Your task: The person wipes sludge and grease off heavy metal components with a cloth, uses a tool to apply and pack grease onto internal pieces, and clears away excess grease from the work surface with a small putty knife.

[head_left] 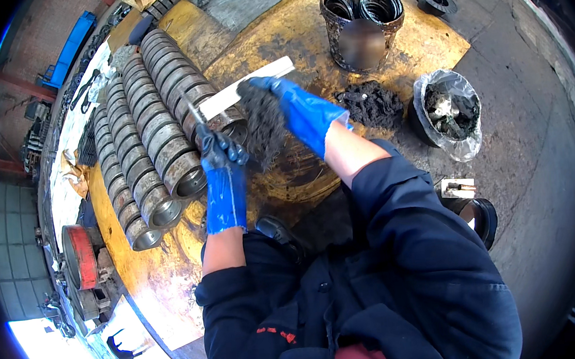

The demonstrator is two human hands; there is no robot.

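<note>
My left hand (221, 161), in a blue rubber glove, is closed around a thin metal tool (192, 109) that points up and away; its exact kind is blurred. Closed on a dark, shaggy rag (264, 123), my right hand (298, 107) wears a matching glove. A long white bar (245, 87) slants past the right fingertips toward the tool's tip. Whether the right hand also grips this bar, I cannot tell. Beneath and left of the hands lie rows of thick metal rings (160, 132), set side by side into long tubes.
A grimy bucket (335, 38) of dark rings stands at the far side. Nearer are a dark rag heap (380, 106) and a bin with a clear plastic liner (478, 128). A black spool (436, 1) lies far right. A red round part (83, 255) stands at left.
</note>
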